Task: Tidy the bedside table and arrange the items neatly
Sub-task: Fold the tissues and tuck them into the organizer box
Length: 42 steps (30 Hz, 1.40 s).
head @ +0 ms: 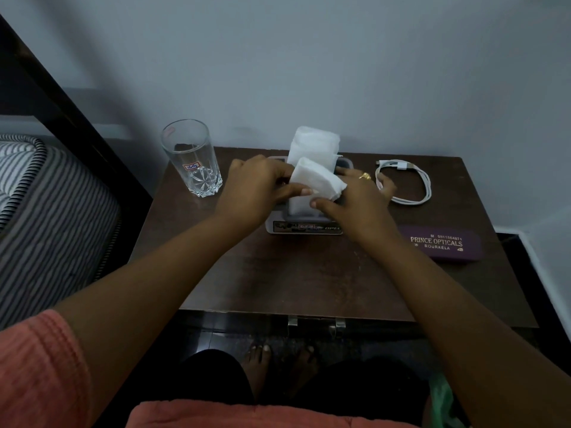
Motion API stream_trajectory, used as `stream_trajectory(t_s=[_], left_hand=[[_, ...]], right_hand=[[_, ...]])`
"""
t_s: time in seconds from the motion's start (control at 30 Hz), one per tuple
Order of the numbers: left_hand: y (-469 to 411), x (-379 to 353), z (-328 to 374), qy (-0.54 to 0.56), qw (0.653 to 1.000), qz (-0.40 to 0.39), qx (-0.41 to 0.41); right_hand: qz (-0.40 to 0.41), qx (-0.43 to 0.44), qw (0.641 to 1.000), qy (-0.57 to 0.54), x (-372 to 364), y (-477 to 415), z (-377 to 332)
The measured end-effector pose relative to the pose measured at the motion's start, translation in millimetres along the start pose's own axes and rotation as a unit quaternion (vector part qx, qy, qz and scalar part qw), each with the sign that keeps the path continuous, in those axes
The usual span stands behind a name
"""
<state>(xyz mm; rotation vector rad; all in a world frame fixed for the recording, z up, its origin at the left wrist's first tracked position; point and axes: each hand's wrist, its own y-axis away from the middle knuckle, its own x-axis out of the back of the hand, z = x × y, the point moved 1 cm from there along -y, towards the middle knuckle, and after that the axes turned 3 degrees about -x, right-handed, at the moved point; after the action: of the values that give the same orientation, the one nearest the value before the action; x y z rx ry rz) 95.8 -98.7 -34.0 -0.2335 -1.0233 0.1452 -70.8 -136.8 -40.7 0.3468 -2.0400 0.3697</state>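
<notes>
A grey tissue holder [304,227] stands in the middle of the dark wooden bedside table [278,273], with white tissues [313,145] sticking up from it. My left hand [259,185] pinches the left edge of a folded white tissue [318,182] just above the holder. On the other side, my right hand [352,199] holds that same tissue; a gold ring shows on one finger. Both hands hide much of the holder's top.
An empty drinking glass [193,159] stands at the table's back left. A coiled white cable [404,182] lies at the back right, a purple spectacle case [441,244] in front of it. A striped mattress [46,205] and dark bed frame border the left.
</notes>
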Motion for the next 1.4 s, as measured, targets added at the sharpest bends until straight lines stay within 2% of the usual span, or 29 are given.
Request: stream_trajectory(t_s=[0.23, 0.5, 0.67, 0.83, 1.07, 1.27, 1.4], left_hand=[[5, 0, -7, 0.077, 0.996, 0.032, 0.033], [3, -3, -9, 0.063, 0.996, 0.057, 0.013], [6, -4, -15, 0.035, 0.998, 0.035, 0.031], [8, -1, -16, 0.059, 0.996, 0.044, 0.043], [10, -3, -10, 0.028, 0.997, 0.028, 0.063], [11, -6, -11, 0.100, 0.990, 0.054, 0.087], [14, -13, -8, 0.169, 0.970, 0.110, 0.134]], right_hand=[[0.046, 0.023, 0.998, -0.020, 3, -6, 1], [0.012, 0.017, 0.999, 0.025, 6, -12, -2], [-0.032, 0.008, 0.999, 0.016, 7, -10, -7], [-0.008, 0.009, 1.000, 0.006, 13, -11, -6], [-0.004, 0.017, 1.000, 0.015, 7, -7, -4], [0.018, 0.007, 0.994, -0.107, 7, 1, 2], [0.028, -0.011, 0.984, -0.176, 6, 3, 6]])
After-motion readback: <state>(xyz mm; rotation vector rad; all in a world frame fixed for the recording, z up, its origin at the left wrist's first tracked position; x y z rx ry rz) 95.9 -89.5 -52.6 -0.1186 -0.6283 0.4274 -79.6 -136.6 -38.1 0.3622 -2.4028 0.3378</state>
